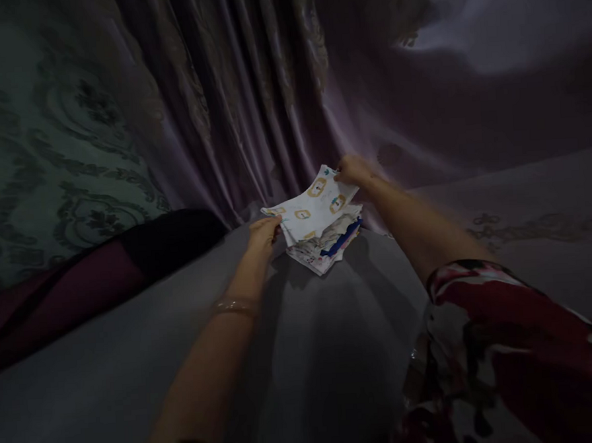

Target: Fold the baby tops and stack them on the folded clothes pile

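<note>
A white cloth [315, 204] printed with yellow animal faces is stretched between my two hands. Its near left corner is pinched by my left hand [265, 233], which wears a bracelet on its wrist. My right hand [351, 172] grips the far right edge, a little higher. The cloth lies over or just above a stack of folded cloths [318, 260], some printed, with a blue one among them; I cannot tell how much of it touches the stack. Parts of the fingers of both hands are hidden.
The stack stands on a grey surface [327, 352]. Behind it hang shiny purple curtains [269, 97]. A dark and maroon long item [105, 271] lies along the left edge, below a green patterned wall [57, 128]. The scene is dim.
</note>
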A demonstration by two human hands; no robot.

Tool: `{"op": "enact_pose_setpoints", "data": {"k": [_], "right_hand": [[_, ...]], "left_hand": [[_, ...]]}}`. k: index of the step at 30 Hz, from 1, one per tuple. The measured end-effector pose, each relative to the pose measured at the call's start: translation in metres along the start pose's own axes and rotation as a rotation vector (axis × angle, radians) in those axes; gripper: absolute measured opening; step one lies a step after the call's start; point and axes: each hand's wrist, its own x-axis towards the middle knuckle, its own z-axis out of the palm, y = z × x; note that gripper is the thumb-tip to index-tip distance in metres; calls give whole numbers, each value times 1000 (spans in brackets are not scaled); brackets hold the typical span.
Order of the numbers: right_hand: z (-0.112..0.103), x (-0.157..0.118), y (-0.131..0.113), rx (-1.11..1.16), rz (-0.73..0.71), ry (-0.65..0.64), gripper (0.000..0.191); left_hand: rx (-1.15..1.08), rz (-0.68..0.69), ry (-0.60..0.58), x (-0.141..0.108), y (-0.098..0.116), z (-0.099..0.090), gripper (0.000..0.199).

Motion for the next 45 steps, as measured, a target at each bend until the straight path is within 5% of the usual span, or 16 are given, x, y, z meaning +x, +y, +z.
{"op": "enact_pose_setpoints", "data": {"k": [4,8,18,24,31,36,41,45], "right_hand": [[6,19,15,-81,32,46,30],[14,34,20,-145,5,58,26],[41,48,17,-333,-87,43,24],[61,41,19,-341,-112,46,28],[71,23,28,-315,-94,45,30],[70,-8,31,-200,-59,97,30],[91,-84,14,162,-202,292,32],[124,-160,-18,371,-381,171,27]], "left_hand": [[-110,-121,-28,8,-16,39,16],[-135,-181,-58,18,-34,57,16],[-152,-331,-98,27,-74,61,18],[-120,-367,-162,29,-85,48,13],[-84,-425,-147,17,-104,6,9],[-63,-463,-126,-13,-116,-48,7],[-67,-403,-75,-44,-124,-121,8],[-26,-326,33,-76,-129,-173,20]]}}
